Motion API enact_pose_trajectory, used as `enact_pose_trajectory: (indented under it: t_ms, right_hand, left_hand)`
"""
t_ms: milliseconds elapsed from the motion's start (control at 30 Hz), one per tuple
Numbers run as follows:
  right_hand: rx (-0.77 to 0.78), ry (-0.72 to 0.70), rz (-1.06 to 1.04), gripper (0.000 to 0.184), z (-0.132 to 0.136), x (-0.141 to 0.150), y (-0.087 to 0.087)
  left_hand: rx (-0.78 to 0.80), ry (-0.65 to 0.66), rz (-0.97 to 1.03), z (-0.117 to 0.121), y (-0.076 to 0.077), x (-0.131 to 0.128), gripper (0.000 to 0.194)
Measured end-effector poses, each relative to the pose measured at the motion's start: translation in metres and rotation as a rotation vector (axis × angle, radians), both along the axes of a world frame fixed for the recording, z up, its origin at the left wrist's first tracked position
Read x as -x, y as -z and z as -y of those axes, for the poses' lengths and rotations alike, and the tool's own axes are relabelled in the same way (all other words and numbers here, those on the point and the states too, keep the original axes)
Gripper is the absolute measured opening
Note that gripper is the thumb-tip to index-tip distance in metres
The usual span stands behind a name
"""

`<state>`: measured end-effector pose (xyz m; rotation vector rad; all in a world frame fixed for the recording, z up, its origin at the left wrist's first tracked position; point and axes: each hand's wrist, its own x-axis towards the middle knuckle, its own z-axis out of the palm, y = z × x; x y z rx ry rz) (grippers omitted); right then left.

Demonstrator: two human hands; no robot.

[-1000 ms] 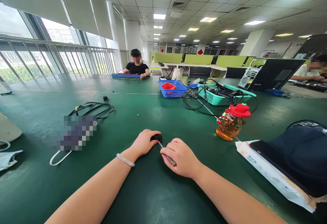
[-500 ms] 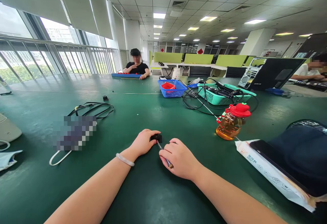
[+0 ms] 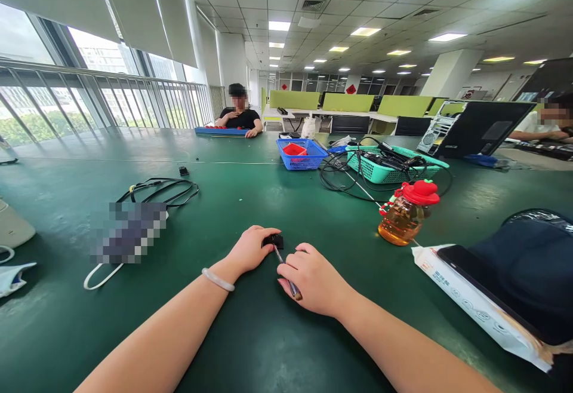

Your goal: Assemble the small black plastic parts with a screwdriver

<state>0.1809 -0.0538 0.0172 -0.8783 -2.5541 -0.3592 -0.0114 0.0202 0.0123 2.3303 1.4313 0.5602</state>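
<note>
The left hand [image 3: 250,249] pinches a small black part [image 3: 278,242] just above or on the green table [image 3: 242,339]; the part's long axis runs roughly from 9 to 3 o'clock. The right hand [image 3: 317,279] is closed around a slim tool [image 3: 279,255], its thin tip aimed at 11 o'clock, its handle end at 5. The tip meets the part's near side; actual contact is hard to tell. A red-topped bottle [image 3: 401,220] sits at 3 o'clock from the part, well apart.
</note>
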Motion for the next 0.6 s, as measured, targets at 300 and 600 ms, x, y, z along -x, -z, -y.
enact_pose_trajectory:
  t_ms: [300,600]
  right_hand:
    - [0.077,0.029,0.049,0.007,-0.0013,-0.001,0.0005]
    - [0.038,0.042,-0.024,0.01,0.0,-0.0004,-0.0022]
  left_hand:
    - [-0.016,-0.015,0.035,-0.0018,0.004,-0.0006,0.04]
    - [0.006,-0.025,0.027,-0.0006,0.0017,-0.0008,0.037]
